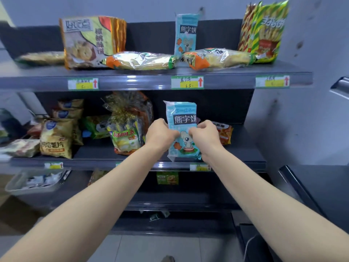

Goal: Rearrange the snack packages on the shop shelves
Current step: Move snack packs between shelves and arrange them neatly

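Dark grey shop shelving (151,83) against pale wall. Blue bear-biscuit packet (184,118) upright at front of middle shelf (236,156), right of centre; resting or lifted, cannot tell. Left hand (160,134) and right hand (204,134) on its side edges, fingers curled, pinching wrapper. Judged step: relocating packet. Matching blue packet (186,35) stands on top shelf above price tag (187,82). Next move likely: lift, stand beside it, clearing flat-lying foil packs (139,61).
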Available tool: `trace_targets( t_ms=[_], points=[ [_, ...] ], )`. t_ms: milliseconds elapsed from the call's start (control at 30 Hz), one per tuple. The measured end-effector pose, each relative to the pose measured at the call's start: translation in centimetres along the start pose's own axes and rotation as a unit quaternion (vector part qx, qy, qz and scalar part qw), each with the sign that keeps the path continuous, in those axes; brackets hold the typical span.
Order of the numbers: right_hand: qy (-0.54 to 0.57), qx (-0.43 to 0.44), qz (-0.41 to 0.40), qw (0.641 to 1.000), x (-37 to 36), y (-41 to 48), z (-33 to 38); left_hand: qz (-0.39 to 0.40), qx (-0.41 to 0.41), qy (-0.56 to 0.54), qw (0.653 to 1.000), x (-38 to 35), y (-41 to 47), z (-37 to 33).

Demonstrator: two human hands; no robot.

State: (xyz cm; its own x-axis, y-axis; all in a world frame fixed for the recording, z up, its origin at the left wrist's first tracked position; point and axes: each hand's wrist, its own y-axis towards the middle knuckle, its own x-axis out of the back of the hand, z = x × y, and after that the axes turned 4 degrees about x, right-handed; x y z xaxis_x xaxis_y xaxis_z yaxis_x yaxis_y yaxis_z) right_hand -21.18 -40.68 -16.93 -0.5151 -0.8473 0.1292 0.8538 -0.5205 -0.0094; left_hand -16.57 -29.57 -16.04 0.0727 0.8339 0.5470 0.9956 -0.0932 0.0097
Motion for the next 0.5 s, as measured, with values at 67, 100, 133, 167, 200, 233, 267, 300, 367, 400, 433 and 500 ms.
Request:
trace_targets(
  t_ms=[67,100,133,167,200,233,267,300,367,400,433,500],
  points=[
    [0.013,0.052,0.003,0.999,0.7,-0.9,2.2,-0.017,-0.040,-0.013,0.999,1.6,-1.2,-1.8],
    [0.018,0.080,0.002,0.997,1.1,-1.2,3.4,-0.027,-0.059,-0.020,0.998,2.4,-1.6,-2.8],
    [0.024,0.107,-0.001,0.994,1.4,-1.5,4.7,-0.040,-0.080,-0.026,0.996,3.2,-1.9,-3.8],
    [0.032,0.133,-0.006,0.991,1.6,-1.5,6.0,-0.052,-0.102,-0.032,0.993,4.0,-2.1,-4.9],
    [0.038,0.157,-0.011,0.987,1.9,-1.5,7.4,-0.064,-0.124,-0.037,0.990,4.7,-2.1,-6.0],
    [0.040,0.180,-0.015,0.983,2.1,-1.3,8.6,-0.075,-0.146,-0.042,0.986,5.4,-2.0,-7.1],
    [0.040,0.201,-0.018,0.979,2.2,-0.9,9.9,-0.083,-0.164,-0.050,0.982,6.0,-1.7,-8.2],
    [0.045,0.218,-0.022,0.975,2.3,-0.4,11.1,-0.088,-0.181,-0.059,0.978,6.6,-1.2,-9.2],
    [0.049,0.248,-0.034,0.967,2.4,1.1,13.3,-0.087,-0.207,-0.079,0.971,7.4,0.4,-11.2],
    [0.042,0.260,-0.042,0.964,2.4,2.0,14.4,-0.083,-0.215,-0.086,0.969,7.6,1.5,-12.2],
    [0.029,0.270,-0.050,0.961,2.4,3.1,15.4,-0.080,-0.221,-0.090,0.968,7.8,2.8,-13.1],
    [-0.001,0.285,-0.049,0.957,2.2,5.5,17.0,-0.077,-0.231,-0.100,0.965,7.9,5.6,-14.5]
  ],
)
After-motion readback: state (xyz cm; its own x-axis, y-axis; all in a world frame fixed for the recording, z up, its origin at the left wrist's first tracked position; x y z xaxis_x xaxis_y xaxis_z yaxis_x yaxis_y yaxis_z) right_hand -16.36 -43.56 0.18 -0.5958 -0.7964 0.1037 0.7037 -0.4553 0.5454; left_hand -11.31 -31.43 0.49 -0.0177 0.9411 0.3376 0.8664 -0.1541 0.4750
